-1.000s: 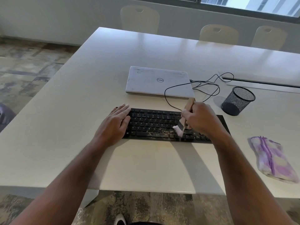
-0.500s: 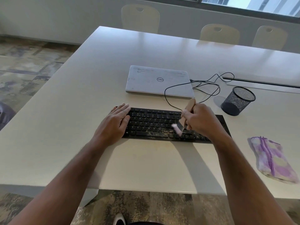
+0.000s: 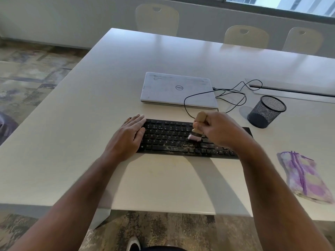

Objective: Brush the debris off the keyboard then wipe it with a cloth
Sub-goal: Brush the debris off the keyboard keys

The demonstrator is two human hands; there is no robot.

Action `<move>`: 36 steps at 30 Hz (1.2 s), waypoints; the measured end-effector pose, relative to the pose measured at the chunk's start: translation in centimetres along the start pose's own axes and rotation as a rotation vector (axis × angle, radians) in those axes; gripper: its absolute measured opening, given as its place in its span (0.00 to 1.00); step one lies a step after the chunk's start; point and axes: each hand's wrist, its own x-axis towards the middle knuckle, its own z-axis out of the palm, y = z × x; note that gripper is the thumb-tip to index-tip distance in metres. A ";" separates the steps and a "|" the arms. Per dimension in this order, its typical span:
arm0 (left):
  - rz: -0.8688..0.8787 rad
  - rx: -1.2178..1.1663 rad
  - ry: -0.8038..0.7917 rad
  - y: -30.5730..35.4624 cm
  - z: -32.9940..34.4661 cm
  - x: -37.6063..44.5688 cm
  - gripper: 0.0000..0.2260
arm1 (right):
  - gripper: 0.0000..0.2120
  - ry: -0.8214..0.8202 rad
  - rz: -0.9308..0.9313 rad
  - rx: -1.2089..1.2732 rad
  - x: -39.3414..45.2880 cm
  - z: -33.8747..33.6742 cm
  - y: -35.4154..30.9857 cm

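Observation:
A black keyboard (image 3: 170, 137) lies across the white table (image 3: 90, 124) in front of me, with pale crumbs of debris along its lower key rows. My left hand (image 3: 129, 136) rests flat with straight fingers on the keyboard's left end. My right hand (image 3: 220, 130) grips a small brush (image 3: 196, 127) with a wooden handle and pale pink bristles. The bristles touch the keys right of the keyboard's middle. A folded purple and white cloth (image 3: 303, 177) lies on the table to the right, apart from both hands.
Beyond the keyboard lies a closed white laptop (image 3: 178, 89), with a looped black cable (image 3: 224, 96) running from its right side. A black mesh pen cup (image 3: 266, 111) stands at the right. Three pale chairs (image 3: 246, 36) line the far side. The table's near edge runs below my forearms.
The brush has swept up the keys, from the lower rows toward the middle rows, with my right hand. My left hand has stayed on the keyboard's left end.

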 end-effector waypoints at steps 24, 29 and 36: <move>0.013 -0.004 0.006 -0.1 0.0 0.0 0.23 | 0.15 0.216 0.135 0.107 -0.7 1.6 -0.6; 0.010 -0.011 0.006 -0.2 0.0 0.0 0.23 | 0.16 0.157 0.152 0.077 -0.9 1.0 -0.7; 0.010 -0.020 0.005 -0.2 0.1 0.0 0.23 | 0.15 0.089 0.157 0.068 -0.9 1.1 -0.5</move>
